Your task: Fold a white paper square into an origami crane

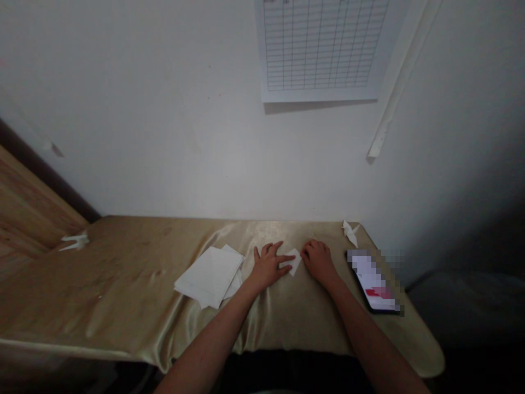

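A small folded white paper (292, 261) lies on the gold satin tablecloth (135, 284). My left hand (268, 265) rests flat on the paper's left part, fingers spread and stretched out over it. My right hand (318, 260) sits at the paper's right edge with its fingers curled and pressed together on that edge. A stack of white paper sheets (211, 275) lies just left of my left hand.
A folded white paper crane (351, 231) stands at the back right of the table. A phone (375, 282) with a lit screen lies to the right of my right hand. Another white folded figure (76, 241) sits at the far left. A gridded chart (322, 46) hangs on the wall.
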The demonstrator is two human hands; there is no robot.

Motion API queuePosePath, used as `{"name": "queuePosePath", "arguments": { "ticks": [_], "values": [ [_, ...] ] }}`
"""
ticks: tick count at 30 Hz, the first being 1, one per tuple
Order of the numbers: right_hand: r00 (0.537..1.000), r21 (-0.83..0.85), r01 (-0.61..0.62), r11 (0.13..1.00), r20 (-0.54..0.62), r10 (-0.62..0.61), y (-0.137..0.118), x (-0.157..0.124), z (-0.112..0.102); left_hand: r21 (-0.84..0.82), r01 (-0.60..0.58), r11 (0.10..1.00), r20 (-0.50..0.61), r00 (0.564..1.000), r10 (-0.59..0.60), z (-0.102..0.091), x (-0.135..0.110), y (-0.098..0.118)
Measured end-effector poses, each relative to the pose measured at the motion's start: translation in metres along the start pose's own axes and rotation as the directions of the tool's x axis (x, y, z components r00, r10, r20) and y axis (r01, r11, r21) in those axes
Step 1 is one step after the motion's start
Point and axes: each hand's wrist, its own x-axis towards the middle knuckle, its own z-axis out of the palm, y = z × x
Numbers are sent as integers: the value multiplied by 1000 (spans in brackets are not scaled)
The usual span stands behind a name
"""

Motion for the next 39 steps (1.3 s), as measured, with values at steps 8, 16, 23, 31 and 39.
{"name": "queuePosePath", "arguments": {
  "ticks": [8,16,23,31,39],
  "values": [
    [1000,53,6,999,-14,-5,2,-3,1,-8,-35,999,36,999,36,-4,-1,-5],
    [994,235,90,968,37,-102,-7,-9,-20,-38,-100,994,-36,994,98,5,1,-5],
    [991,195,78,978,90,-97,-16,-14,-32,-169,-182,969,9,982,186,0,4,-18],
    [975,222,105,969,168,-144,-14,-13,-28,-183,-160,970,52,984,172,-17,6,-28],
    [982,295,98,950,125,-140,-14,-12,-20,-188,-195,963,-70,980,185,-10,5,-26]
  ]
}}
